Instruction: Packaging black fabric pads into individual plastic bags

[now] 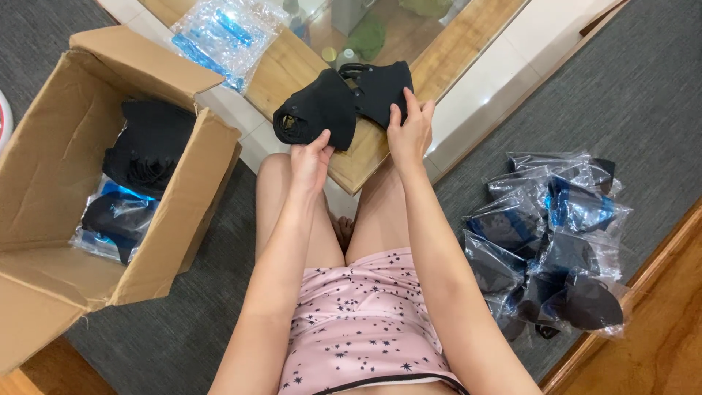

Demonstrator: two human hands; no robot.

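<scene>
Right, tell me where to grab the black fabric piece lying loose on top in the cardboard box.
Take the black fabric piece by its upper, rounded bulk, coming straight down through the open top of the cardboard box. It lies loose above the clear bagged items, so probably nothing pins it. The box walls and flaps close off the sides, so the top looks like the only free way in.

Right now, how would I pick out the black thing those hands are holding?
Find the wooden table with the glass top, straight ahead of the seated person. At its near corner both hands grip a black fabric piece. Unlike the bagged ones on the carpet at the right, it is unwrapped.
</scene>
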